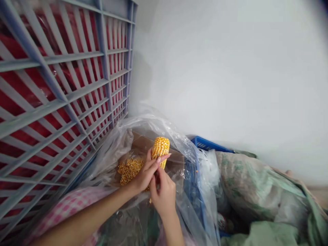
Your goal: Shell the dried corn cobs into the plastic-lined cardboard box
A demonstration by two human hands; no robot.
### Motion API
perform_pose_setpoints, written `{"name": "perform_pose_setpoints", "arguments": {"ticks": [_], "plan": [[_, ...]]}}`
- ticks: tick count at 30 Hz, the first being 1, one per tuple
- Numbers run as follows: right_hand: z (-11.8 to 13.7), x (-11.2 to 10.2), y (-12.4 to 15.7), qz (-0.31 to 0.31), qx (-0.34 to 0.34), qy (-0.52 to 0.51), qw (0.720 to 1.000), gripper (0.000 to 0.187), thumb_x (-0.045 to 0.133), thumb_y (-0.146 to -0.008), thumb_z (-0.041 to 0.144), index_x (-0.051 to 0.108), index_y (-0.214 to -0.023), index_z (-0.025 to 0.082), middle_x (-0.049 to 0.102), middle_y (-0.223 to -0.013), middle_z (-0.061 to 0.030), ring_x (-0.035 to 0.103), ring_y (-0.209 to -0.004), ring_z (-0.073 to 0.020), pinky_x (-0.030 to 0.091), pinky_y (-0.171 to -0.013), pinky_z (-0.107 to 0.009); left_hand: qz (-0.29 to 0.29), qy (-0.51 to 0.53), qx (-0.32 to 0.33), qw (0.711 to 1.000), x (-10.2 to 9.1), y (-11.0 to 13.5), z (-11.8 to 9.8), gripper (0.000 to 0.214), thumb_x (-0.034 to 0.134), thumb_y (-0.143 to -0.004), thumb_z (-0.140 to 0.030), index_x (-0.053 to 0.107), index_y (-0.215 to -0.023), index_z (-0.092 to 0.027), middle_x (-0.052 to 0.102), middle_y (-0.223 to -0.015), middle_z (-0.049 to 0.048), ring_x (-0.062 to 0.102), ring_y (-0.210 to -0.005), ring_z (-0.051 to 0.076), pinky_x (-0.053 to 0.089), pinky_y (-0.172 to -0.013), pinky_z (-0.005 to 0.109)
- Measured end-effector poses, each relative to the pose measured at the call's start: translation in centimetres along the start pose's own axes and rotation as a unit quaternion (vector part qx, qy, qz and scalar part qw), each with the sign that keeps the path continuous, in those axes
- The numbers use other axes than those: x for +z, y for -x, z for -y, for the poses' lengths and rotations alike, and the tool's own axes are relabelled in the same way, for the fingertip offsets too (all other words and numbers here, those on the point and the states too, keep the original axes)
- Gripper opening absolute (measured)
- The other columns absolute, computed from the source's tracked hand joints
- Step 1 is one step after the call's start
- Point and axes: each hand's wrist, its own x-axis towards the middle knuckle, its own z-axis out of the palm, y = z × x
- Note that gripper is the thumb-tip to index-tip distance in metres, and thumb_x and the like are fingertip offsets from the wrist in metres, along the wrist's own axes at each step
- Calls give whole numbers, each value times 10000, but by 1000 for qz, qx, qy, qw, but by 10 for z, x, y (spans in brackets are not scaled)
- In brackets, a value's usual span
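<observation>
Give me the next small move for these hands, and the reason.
Probably have the right hand loosen more kernels near the lower end of the corn cob while the left hand steadies it: full rows cover its upper part, and loose kernels lie heaped below.

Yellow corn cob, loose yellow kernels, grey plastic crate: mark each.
Yellow corn cob (160,147), head view: upper part.
Loose yellow kernels (130,170), head view: pile's middle.
Grey plastic crate (67,101), head view: rib crossing.
</observation>
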Motion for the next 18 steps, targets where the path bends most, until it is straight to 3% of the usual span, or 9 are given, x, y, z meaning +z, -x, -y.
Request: {"name": "perform_pose_setpoints", "arguments": {"ticks": [3,6,9,11,14,18], "plan": [[0,4,1,-16,29,-32,999,195,484,-795,244,579,-960,203,645,-805,-44,584,-688,-156,406,-633,-261,4,-32,27,999,-3,-3,1,477,337,-833,-496,608,-1117,-225,309,-1365,47,310,-1264,249,218,-1083,380],[-1,-3,-5,-104,65,-123,985,114,471,-806,259,512,-893,197,591,-686,2,544,-618,-121,407,-609,-241,3,-93,48,994,-5,-5,3,405,431,-813,-446,602,-1123,-250,376,-1304,64,353,-1235,249,239,-1071,395],[-5,-19,-17,-216,109,-245,939,70,453,-791,262,465,-822,200,490,-606,52,465,-533,-81,382,-538,-206,17,-189,94,977,-7,-6,6,384,418,-842,-334,519,-1210,-293,375,-1301,68,350,-1237,226,250,-1062,400],[-9,-32,-26,-243,137,-319,906,95,454,-764,289,464,-767,194,420,-593,70,362,-443,-47,297,-429,-172,46,-269,152,950,-8,-6,8,381,386,-857,-271,507,-1214,-324,280,-1369,58,291,-1275,238,260,-1052,410],[-14,-49,-35,-215,157,-323,908,240,484,-755,384,532,-883,187,486,-712,50,245,-394,-11,186,-356,-159,84,-366,236,896,-8,-4,11,392,385,-851,-203,533,-1173,-372,180,-1417,29,248,-1292,258,283,-1031,421],[-19,-58,-35,-96,175,-299,933,413,554,-731,408,539,-1087,199,580,-939,-14,232,-394,9,158,-339,-162,93,-401,264,872,-6,-2,16,408,397,-842,-185,527,-1177,-377,192,-1416,49,283,-1273,272,320,-1001,426]]}}
